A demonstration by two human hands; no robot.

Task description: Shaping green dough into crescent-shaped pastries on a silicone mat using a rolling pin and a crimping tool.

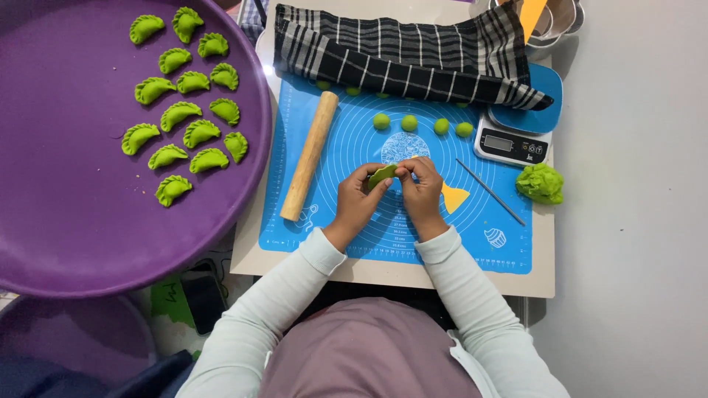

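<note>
Pinching a small folded green dough piece (pixel 383 175) between them, both hands gripped it above the blue silicone mat (pixel 346 140); its long axis ran from left hand (pixel 359 197) up toward right hand (pixel 419 188); each sat equally near.

Green dumplings (pixel 184 103), purple tray (pixel 66 221), blue mat (pixel 354 140), black-and-white checked cloth (pixel 398 55)

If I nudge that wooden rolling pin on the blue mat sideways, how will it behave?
The rolling pin is a plain smooth cylinder with no handles, so it would probably roll freely across the flat blue mat. It looks like solid wood, so likely stiff and fairly heavy for its size. Rolling right, it might reach the left hand and squash the small dough balls.
</note>
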